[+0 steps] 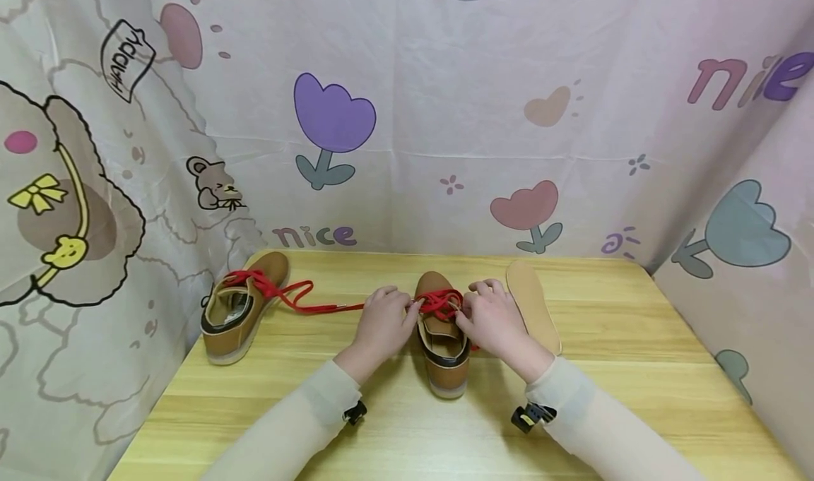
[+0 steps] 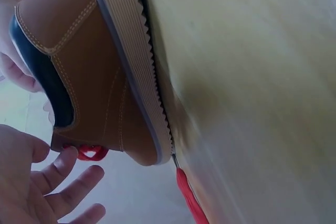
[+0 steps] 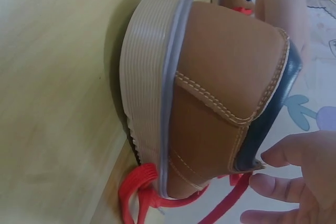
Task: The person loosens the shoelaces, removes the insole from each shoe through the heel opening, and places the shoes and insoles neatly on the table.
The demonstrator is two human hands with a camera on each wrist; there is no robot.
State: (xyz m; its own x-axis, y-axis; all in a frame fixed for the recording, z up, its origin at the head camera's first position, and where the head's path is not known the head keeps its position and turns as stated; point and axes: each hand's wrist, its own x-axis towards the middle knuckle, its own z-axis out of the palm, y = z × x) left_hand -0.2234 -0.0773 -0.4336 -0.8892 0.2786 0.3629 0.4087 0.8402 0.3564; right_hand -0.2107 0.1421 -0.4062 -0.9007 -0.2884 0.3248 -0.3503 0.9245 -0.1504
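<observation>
A tan leather shoe (image 1: 447, 376) stands upright on the table, its heel toward me. Red laces (image 1: 440, 299) cross its front in a loose tangle. My left hand (image 1: 384, 325) is at the left lace flap, where its thumb and index finger pinch the edge in the left wrist view; the other fingers spread away. On the opposite side, my right hand (image 1: 499, 325) pinches the right flap's edge (image 3: 257, 165) between thumb and index finger. A red lace (image 3: 231, 199) hangs beside the right fingers. The shoe's toe is partly hidden in both wrist views.
A matching shoe (image 1: 219, 343) with red laces stands at the table's left. Its red lace (image 1: 318, 309) trails right toward my left hand. A tan insole (image 1: 534, 301) lies just beyond my right hand. Printed curtains (image 1: 432, 114) border the wooden table (image 1: 610, 325).
</observation>
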